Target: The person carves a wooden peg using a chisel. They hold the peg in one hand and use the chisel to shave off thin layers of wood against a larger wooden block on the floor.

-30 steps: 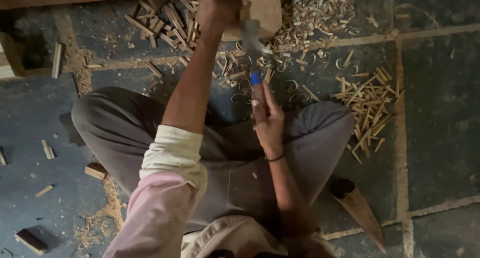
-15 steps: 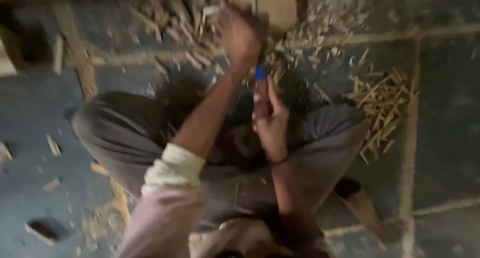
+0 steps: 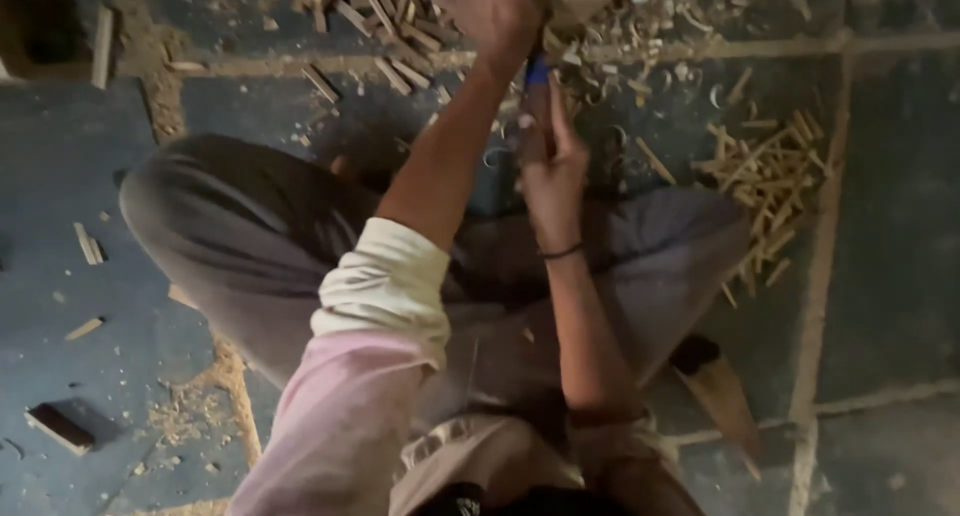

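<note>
Below, right hand [image 3: 552,166] in a closed grip on a blue-capped slim stick [image 3: 537,86]; left hand's [image 3: 495,11] grip unclear, amid curled wood shavings [image 3: 640,71].

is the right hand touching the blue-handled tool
Touching. The head view shows the right hand wrapped around the blue-handled tool, its fingers closed on the shaft just below the blue part, with no gap visible between them.

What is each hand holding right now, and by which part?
The right hand holds a blue-tipped tool upright by its lower shaft. The left hand is closed on something at the frame's top; what cannot be told.
</note>
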